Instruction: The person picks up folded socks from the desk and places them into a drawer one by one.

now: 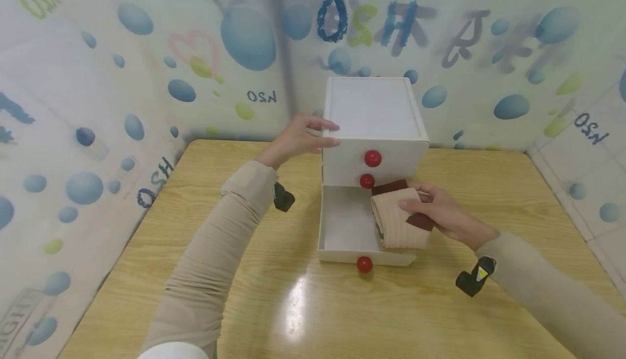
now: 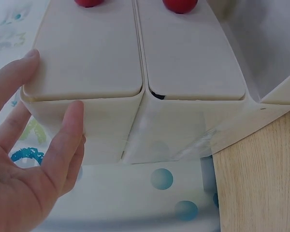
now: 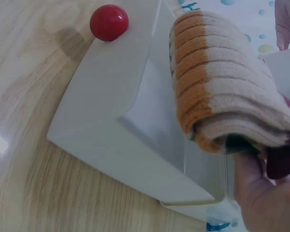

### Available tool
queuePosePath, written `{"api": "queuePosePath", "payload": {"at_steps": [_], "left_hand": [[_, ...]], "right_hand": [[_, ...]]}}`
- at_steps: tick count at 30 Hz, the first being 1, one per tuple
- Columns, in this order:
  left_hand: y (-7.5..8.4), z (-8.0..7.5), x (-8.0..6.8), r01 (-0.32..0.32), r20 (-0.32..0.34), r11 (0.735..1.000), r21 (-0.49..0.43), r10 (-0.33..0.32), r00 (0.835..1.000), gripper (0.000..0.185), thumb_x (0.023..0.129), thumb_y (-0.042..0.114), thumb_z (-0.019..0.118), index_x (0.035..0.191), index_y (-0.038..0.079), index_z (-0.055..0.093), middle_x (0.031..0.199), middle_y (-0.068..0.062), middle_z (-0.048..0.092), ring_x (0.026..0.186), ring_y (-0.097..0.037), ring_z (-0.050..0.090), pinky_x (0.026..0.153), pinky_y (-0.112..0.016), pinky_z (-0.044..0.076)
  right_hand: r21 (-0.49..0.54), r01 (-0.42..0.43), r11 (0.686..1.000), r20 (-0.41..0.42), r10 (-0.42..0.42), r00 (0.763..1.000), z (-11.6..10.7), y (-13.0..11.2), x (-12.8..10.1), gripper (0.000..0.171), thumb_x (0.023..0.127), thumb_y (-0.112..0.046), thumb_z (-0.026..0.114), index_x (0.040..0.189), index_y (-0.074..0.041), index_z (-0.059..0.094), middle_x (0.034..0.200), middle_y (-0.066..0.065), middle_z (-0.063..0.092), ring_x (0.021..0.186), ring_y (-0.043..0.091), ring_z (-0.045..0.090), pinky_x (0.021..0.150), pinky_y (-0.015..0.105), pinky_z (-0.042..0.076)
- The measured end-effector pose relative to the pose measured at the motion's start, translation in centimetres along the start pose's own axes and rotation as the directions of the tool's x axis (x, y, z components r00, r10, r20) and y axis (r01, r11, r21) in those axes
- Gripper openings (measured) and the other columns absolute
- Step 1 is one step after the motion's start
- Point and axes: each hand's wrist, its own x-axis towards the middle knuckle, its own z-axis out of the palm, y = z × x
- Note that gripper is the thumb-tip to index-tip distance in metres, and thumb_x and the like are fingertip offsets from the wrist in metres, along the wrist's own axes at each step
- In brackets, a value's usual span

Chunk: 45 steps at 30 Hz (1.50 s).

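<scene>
A white three-drawer cabinet [image 1: 374, 112] with red knobs stands at the back of the wooden table. Its bottom drawer [image 1: 344, 228] is pulled out, its red knob [image 1: 364, 264] facing me. My left hand [image 1: 298, 139] rests with straight fingers against the cabinet's upper left side [image 2: 82, 125]. My right hand [image 1: 442, 212] grips a folded beige ribbed sock bundle [image 1: 398, 220] with dark maroon parts, held over the right side of the open drawer [image 3: 135, 111]. In the right wrist view the bundle [image 3: 222, 96] shows an orange band.
The wooden table [image 1: 303, 304] is enclosed by walls with blue bubble prints on the left, back and right. The two upper drawers, each with a red knob [image 1: 373, 158], are pushed in.
</scene>
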Motion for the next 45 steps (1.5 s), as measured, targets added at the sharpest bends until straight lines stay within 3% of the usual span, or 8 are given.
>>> {"api": "queuePosePath", "payload": {"at_steps": [5,20,30,34,39,45], "left_hand": [[0.1,0.1,-0.1,-0.011,0.004,1.0,0.006,0.011,1.0,0.036,0.076,0.025,0.07,0.11,0.016,0.061,0.108,0.0,0.051,0.093,-0.016,0.053,0.074,-0.029,0.051],[-0.1,0.1,-0.1,-0.014,-0.002,1.0,0.009,0.014,1.0,0.036,0.076,0.026,0.07,0.11,0.017,0.061,0.108,0.0,0.051,0.095,-0.015,0.051,0.074,-0.03,0.051],[0.8,0.0,-0.8,0.0,0.019,0.999,-0.033,0.001,1.0,0.038,0.078,0.021,0.069,0.113,0.011,0.059,0.118,-0.003,0.048,0.105,-0.02,0.046,0.081,-0.037,0.049],[0.0,0.0,-0.2,-0.02,0.007,0.999,-0.031,0.02,1.0,0.038,0.076,0.023,0.071,0.111,0.013,0.061,0.115,-0.001,0.05,0.102,-0.02,0.047,0.078,-0.036,0.05],[-0.2,0.1,0.0,-0.035,-0.004,0.999,-0.024,0.035,0.999,0.036,0.076,0.023,0.071,0.109,0.014,0.062,0.112,0.0,0.05,0.099,-0.018,0.049,0.077,-0.037,0.05],[-0.3,0.1,-0.1,-0.035,-0.001,0.999,-0.029,0.035,0.999,0.036,0.076,0.022,0.071,0.11,0.013,0.062,0.113,0.0,0.05,0.1,-0.019,0.048,0.078,-0.038,0.05]], "right_hand": [[-0.006,-0.003,1.0,0.008,0.003,1.0,0.4,-0.1,0.6,0.059,0.085,-0.023,0.059,0.131,-0.001,0.029,0.113,0.018,0.05,0.091,0.018,0.056,0.077,0.032,0.049],[-0.031,-0.044,0.999,0.019,0.045,0.999,1.3,0.2,2.1,0.062,0.085,-0.022,0.059,0.132,0.003,0.027,0.119,0.023,0.046,0.094,0.018,0.052,0.081,0.031,0.047],[0.054,-0.054,0.997,0.062,0.05,0.997,2.3,0.9,3.3,0.054,0.087,-0.015,0.057,0.127,0.008,0.031,0.113,0.016,0.049,0.091,0.014,0.055,0.081,0.031,0.048],[0.019,-0.082,0.996,0.04,0.081,0.996,3.0,1.1,3.5,0.059,0.086,-0.018,0.058,0.129,0.01,0.027,0.115,0.02,0.047,0.092,0.016,0.054,0.083,0.033,0.047],[-0.001,-0.137,0.991,0.026,0.137,0.99,3.5,1.1,3.9,0.07,0.086,-0.02,0.058,0.136,0.007,0.016,0.125,0.025,0.038,0.106,0.027,0.045,0.093,0.042,0.039],[0.021,-0.149,0.989,0.058,0.147,0.987,4.2,1.3,4.5,0.071,0.087,-0.019,0.056,0.137,0.007,0.012,0.126,0.026,0.035,0.113,0.034,0.039,0.096,0.045,0.035]]}}
